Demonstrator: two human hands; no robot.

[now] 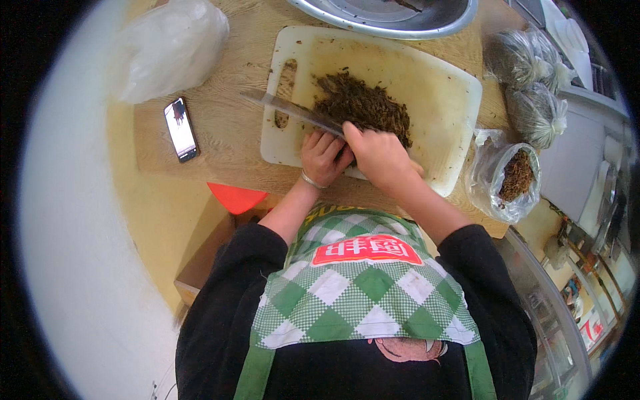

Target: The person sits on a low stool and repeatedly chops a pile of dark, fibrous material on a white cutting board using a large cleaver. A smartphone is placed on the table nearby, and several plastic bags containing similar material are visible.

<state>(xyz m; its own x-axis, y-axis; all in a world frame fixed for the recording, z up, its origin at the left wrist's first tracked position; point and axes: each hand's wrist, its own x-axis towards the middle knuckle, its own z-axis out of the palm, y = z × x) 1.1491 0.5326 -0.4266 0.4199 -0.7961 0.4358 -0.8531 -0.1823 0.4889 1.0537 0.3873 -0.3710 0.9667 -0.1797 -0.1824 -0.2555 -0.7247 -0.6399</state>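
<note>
A heap of dark brown chopped food point(367, 106) lies on a white plastic cutting board point(440, 100) stained yellow-brown. My right hand point(382, 157) grips a long-bladed knife point(300, 111), whose blade points to the upper left across the near side of the heap. Part of the handle shows below my palm. Close beside the blade, my left hand point(324, 156) rests with bent fingers on the board's near part, pressing on some of the dark food, mostly hidden under the fingers. A bracelet circles the left wrist.
Beyond the board stands a metal basin point(390, 34). A white plastic bag point(175, 50) and a lit smartphone point(181, 130) lie on the left of the wooden table point(225, 125). At right are several tied plastic bags of dark contents point(535, 110) and an opened bag of brown shreds point(517, 175).
</note>
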